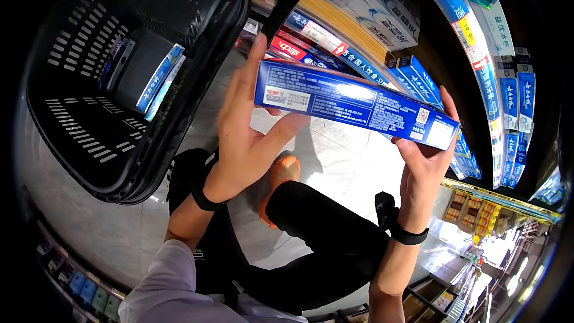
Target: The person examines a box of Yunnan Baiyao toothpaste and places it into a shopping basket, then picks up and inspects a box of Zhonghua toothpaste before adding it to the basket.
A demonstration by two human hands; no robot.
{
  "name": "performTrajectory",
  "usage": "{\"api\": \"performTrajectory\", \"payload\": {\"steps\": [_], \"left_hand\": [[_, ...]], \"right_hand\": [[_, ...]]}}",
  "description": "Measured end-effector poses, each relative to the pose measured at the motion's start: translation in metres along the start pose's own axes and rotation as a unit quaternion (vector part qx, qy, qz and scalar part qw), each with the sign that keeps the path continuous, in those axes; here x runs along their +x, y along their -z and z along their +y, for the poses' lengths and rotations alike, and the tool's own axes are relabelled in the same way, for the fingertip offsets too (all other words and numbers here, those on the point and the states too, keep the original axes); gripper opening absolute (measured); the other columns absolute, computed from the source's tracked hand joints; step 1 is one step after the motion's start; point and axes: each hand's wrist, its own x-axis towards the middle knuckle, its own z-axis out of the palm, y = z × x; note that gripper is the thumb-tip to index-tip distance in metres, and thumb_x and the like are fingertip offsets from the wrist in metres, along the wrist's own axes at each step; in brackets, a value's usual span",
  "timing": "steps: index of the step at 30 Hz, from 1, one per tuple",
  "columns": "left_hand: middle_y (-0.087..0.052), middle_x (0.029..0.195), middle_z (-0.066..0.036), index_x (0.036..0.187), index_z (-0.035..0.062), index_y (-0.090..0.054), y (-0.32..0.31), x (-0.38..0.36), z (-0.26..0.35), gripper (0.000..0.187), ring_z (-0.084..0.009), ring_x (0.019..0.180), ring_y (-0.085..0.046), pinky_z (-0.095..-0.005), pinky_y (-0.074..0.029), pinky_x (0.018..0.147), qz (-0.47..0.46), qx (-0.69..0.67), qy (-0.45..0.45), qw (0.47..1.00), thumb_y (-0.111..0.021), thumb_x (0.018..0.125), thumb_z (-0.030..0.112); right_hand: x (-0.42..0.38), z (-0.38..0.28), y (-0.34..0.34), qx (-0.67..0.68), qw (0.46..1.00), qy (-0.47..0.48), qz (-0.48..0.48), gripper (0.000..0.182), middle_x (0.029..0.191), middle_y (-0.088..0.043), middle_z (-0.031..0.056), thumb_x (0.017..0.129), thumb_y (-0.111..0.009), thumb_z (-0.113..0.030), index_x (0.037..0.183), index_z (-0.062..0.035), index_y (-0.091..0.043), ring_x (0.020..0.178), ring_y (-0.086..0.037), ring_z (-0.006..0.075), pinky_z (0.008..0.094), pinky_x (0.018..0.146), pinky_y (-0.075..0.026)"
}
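between both hands (251, 137), the blue toothpaste box (356, 103) is gripped at its ends.

Standing in a shop aisle: tiered shelves (490, 54) crowding with rows of blue and white cardboard toothpaste boxes (418, 78), yellow price tags (467, 30) running along shelf edges, black slotted plastic shopping basket (89, 125) hanging alongside, pale polished tiled floor (335, 161) showing beneath.
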Motion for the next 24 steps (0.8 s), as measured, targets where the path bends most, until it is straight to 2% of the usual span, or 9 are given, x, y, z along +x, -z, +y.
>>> {"api": "performTrajectory", "payload": {"steps": [7, 9, 11, 16, 24], "left_hand": [[-0.05, 0.107, -0.009, 0.142, 0.001, -0.025, -0.001, -0.002, -0.002, 0.083, -0.0115, 0.089, -0.053, -0.0205, -0.046, 0.065, -0.005, -0.052, 0.022, 0.998, -0.073, 0.075, 0.013], [-0.05, 0.107, -0.008, 0.142, 0.0023, -0.025, -0.002, -0.001, 0.0, 0.084, -0.0113, 0.089, -0.054, -0.0202, -0.046, 0.065, 0.024, -0.083, 0.04, 0.995, -0.073, 0.074, 0.01], [-0.049, 0.108, -0.008, 0.142, 0.0025, -0.025, 0.001, 0.001, 0.002, 0.084, -0.0114, 0.089, -0.054, -0.0203, -0.046, 0.065, 0.015, -0.066, 0.031, 0.997, -0.073, 0.074, 0.009], [-0.048, 0.11, -0.008, 0.142, 0.0024, -0.025, 0.004, 0.002, 0.0, 0.084, -0.0111, 0.088, -0.055, -0.0202, -0.046, 0.066, 0.006, -0.045, 0.022, 0.999, -0.074, 0.074, 0.009], [-0.044, 0.114, -0.01, 0.144, 0.0015, -0.018, 0.003, 0.002, -0.001, 0.083, -0.0144, 0.093, -0.057, -0.0217, -0.049, 0.067, 0.005, -0.085, 0.036, 0.996, -0.069, 0.079, 0.008]], "right_hand": [[0.003, 0.008, 0.0, -0.024, 0.999, -0.026, -0.01, 0.084, 0.105, -0.056, 0.0097, 0.064, -0.083, -0.01, 0.132, -0.0018, -0.035, 0.096, -0.06, 0.0178, 0.0295, 0.086, -0.05], [0.002, 0.007, -0.002, -0.034, 0.999, -0.025, -0.009, 0.08, 0.104, -0.054, 0.0084, 0.065, -0.081, -0.009, 0.131, -0.0015, -0.036, 0.096, -0.059, 0.0165, 0.0281, 0.085, -0.05], [0.003, 0.009, 0.0, -0.045, 0.998, -0.027, -0.024, 0.079, 0.105, -0.053, 0.0081, 0.066, -0.081, -0.009, 0.131, -0.0015, -0.036, 0.098, -0.058, 0.0158, 0.0276, 0.085, -0.05], [0.003, 0.013, -0.001, -0.03, 0.999, -0.032, -0.028, 0.077, 0.11, -0.053, 0.0103, 0.067, -0.08, -0.008, 0.13, 0.0003, -0.036, 0.1, -0.057, 0.0164, 0.0289, 0.086, -0.05], [0.004, 0.008, -0.006, -0.036, 0.998, -0.037, -0.026, 0.077, 0.113, -0.052, 0.0116, 0.067, -0.081, -0.009, 0.129, -0.0002, -0.036, 0.102, -0.057, 0.0182, 0.0306, 0.088, -0.05]]}}
